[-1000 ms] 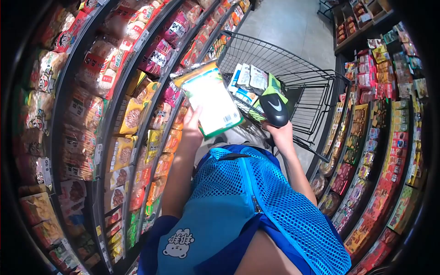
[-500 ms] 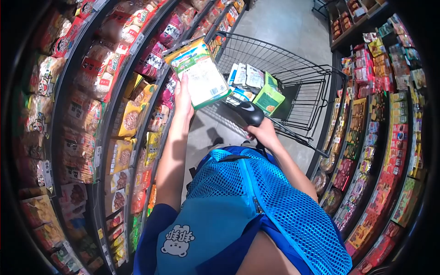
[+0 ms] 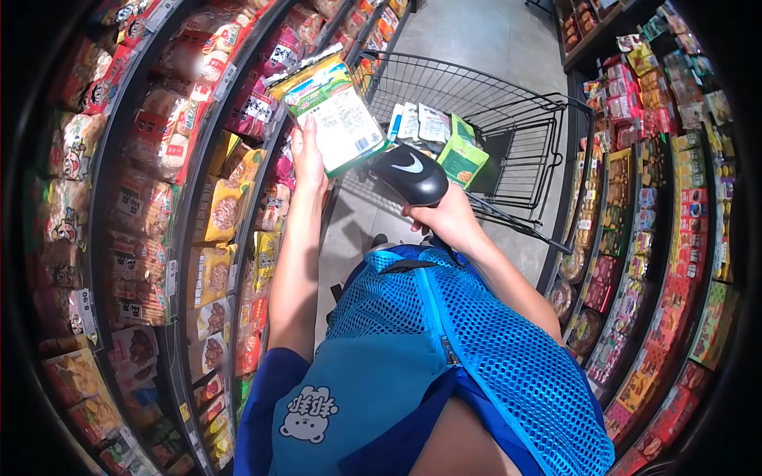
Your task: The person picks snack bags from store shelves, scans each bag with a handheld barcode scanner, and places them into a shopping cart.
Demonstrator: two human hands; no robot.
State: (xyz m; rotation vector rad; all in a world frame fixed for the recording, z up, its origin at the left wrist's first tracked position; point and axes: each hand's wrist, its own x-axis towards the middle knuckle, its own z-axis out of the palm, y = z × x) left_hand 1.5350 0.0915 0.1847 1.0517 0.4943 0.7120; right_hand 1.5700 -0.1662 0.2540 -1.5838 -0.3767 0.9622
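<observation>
My left hand is closed on the lower left edge of a flat snack packet, its white label and barcode facing up. A black barcode scanner with a grey swoosh-like mark sits in my right hand, the fingers wrapped round its handle. The scanner's head is just below the packet's barcode corner; I cannot tell whether they touch. Beyond both hands stands a black wire shopping cart. Inside it lie a green packet and several white-and-grey packets.
On the left, slanted shelves hold bagged snacks and price tags. More shelves with colourful packets rise on the right. Grey floor runs up the aisle beyond the cart. A blue mesh bag hangs at my front.
The scanner has been raised and brought nearer to the packet by my right hand. My left hand and the packet have shifted slightly left.
</observation>
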